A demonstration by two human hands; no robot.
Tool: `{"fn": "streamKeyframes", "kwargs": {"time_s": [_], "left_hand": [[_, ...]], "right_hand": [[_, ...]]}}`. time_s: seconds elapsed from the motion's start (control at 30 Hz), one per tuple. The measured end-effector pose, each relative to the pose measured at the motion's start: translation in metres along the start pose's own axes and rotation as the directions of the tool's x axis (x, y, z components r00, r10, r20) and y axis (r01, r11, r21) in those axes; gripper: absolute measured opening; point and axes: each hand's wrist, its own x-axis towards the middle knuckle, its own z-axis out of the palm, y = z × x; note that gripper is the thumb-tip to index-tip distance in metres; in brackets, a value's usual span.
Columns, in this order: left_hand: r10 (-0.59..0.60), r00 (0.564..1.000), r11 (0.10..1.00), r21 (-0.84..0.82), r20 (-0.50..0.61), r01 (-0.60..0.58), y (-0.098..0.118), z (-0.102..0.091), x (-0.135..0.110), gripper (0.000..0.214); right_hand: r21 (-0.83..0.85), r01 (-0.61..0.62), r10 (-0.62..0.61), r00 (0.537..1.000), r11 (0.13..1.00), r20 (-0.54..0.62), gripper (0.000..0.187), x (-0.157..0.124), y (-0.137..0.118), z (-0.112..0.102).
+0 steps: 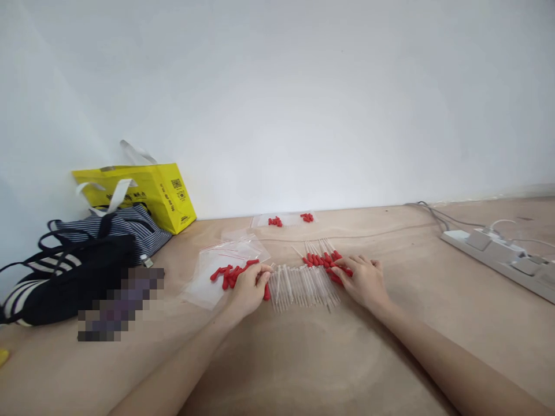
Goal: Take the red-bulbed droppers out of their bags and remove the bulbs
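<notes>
A row of thin clear tubes (303, 288) lies side by side on the wooden table. My left hand (250, 286) is at the row's left end, thumb and finger pinched together; what they hold is too small to make out. Loose red rubber bulbs (229, 276) lie beside that hand, partly on clear zip bags (208, 260). Behind the row, several droppers with red bulbs (318, 259) lie together, their thin tubes pointing away. My right hand (362, 278) is closed at the right end of this group, fingers and thumb on a red-bulbed dropper; its tip is hidden.
Near the wall lies a clear bag (291, 220) with two clusters of red bulbs. At left stand a yellow bag (173, 199), a striped bag (143, 234) and a black bag (87, 277), beside a pixelated item (124, 306). A white power strip (498, 263) with cables sits at right.
</notes>
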Motion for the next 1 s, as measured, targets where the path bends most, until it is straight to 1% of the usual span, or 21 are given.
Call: {"fn": "streamKeyframes", "kwargs": {"time_s": [0.07,0.13,0.2,0.3,0.4,0.47,0.57,0.7,0.8,0.87,0.93,0.97,1.0], "left_hand": [[-0.115,0.989,0.993,0.024,0.088,0.114,0.002,-0.003,0.008,0.018],[-0.168,0.977,0.984,0.085,0.131,0.158,0.006,-0.005,0.016,0.015],[-0.188,0.970,0.976,0.140,0.154,0.167,0.010,-0.005,0.023,0.012],[-0.224,0.953,0.961,0.209,0.205,0.181,0.014,-0.001,0.031,0.008],[-0.267,0.929,0.939,0.285,0.254,0.192,0.015,0.006,0.035,0.012],[-0.279,0.925,0.925,0.331,0.260,0.186,0.016,0.009,0.038,0.014],[-0.268,0.929,0.912,0.380,0.257,0.158,0.016,0.012,0.042,0.017],[-0.232,0.942,0.904,0.411,0.241,0.117,0.017,0.012,0.044,0.016],[-0.170,0.968,0.910,0.407,0.183,0.083,0.019,0.011,0.038,0.013],[-0.112,0.985,0.919,0.391,0.134,0.052,0.019,0.009,0.030,0.017],[-0.008,0.997,0.931,0.365,0.080,-0.022,0.016,0.009,0.018,0.020],[0.078,0.996,0.932,0.350,0.048,-0.090,0.012,0.009,0.012,0.020],[0.179,0.984,0.926,0.336,0.013,-0.173,0.008,0.009,0.006,0.019]], "right_hand": [[-0.010,-0.031,0.031,0.998,0.999,0.051,0.016,0.001,0.004,-0.001],[-0.015,-0.042,0.043,0.994,0.999,0.100,0.015,0.001,0.004,-0.003],[-0.013,-0.036,0.037,0.991,0.999,0.132,0.015,0.000,0.003,-0.003],[-0.012,-0.032,0.034,0.989,0.999,0.147,0.015,0.000,0.001,-0.002],[-0.020,-0.051,0.054,0.984,0.998,0.169,0.017,0.000,0.000,-0.003],[-0.021,-0.074,0.076,0.980,0.997,0.182,0.019,0.000,0.000,-0.004],[-0.014,-0.114,0.114,0.975,0.993,0.190,0.022,0.003,-0.001,-0.004],[-0.060,-0.167,0.176,0.964,0.984,0.200,0.023,0.014,-0.004,-0.001],[-0.158,-0.199,0.229,0.952,0.967,0.201,0.026,0.027,-0.008,0.006],[-0.222,-0.198,0.247,0.945,0.955,0.216,0.030,0.035,-0.012,0.011],[-0.274,-0.183,0.251,0.939,0.944,0.237,0.033,0.040,-0.016,0.016],[-0.295,-0.175,0.251,0.936,0.939,0.246,0.034,0.042,-0.018,0.019],[-0.312,-0.167,0.250,0.936,0.935,0.250,0.035,0.043,-0.019,0.020]]}}
